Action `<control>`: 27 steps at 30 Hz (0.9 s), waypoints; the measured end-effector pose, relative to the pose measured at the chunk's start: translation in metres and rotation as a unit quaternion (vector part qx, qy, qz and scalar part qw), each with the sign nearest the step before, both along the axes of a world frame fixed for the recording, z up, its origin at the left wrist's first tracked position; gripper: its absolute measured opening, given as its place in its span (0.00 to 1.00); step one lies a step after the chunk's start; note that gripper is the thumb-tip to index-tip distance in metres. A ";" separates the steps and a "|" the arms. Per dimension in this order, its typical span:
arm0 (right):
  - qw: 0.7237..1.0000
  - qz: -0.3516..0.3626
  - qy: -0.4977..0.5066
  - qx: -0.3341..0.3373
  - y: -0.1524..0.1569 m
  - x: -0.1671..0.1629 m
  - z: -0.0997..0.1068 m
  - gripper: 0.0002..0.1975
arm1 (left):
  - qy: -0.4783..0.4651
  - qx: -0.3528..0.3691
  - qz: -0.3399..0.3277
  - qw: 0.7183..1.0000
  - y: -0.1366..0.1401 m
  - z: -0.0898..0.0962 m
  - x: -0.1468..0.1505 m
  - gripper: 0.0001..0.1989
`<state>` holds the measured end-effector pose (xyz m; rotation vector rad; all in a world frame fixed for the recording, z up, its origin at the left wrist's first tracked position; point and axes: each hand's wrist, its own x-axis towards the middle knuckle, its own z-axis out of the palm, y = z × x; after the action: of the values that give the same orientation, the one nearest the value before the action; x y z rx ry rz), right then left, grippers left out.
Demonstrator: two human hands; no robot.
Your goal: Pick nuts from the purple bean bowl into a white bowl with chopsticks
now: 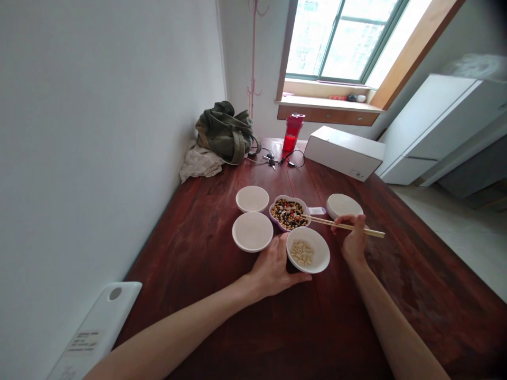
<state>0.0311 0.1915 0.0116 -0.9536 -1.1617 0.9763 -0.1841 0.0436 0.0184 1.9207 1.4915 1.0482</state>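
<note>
My left hand [273,268] curls around the left side of a white bowl [321,252], thumb along its near edge. Pale flat seeds [302,253] lie in the bottom of that bowl. In my right hand [354,240] is a pair of wooden chopsticks [335,224], fingers closed on them. Their tips reach the right side of a purple-rimmed scalloped dish [272,215], filled with mixed beans and seeds [288,212] in black, yellow, red and white. Whether the tips pinch a piece is too small to tell. Two white bowls, a far one [252,199] and a nearer one [252,232], stand left of the dish.
Another white bowl [344,205] stands just beyond my right hand. Farther back on the dark red table [198,237] are a green bag [225,132], cables with keys [271,161], a red bottle [293,133] and a white box [343,153]. A wall borders the left.
</note>
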 end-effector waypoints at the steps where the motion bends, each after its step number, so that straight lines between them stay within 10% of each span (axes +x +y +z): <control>1: 1.000 -0.002 0.000 0.000 0.000 0.000 0.000 0.35 | -0.003 0.001 -0.001 1.000 0.000 0.000 0.000 0.54; 27: 0.995 0.030 -0.098 0.008 -0.013 -0.012 0.008 0.31 | -0.008 0.008 0.002 1.000 0.000 0.000 0.000 0.54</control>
<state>0.0195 0.1788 0.0191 -1.0243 -1.3677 0.9347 -0.1841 0.0438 0.0182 1.9176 1.4829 1.0778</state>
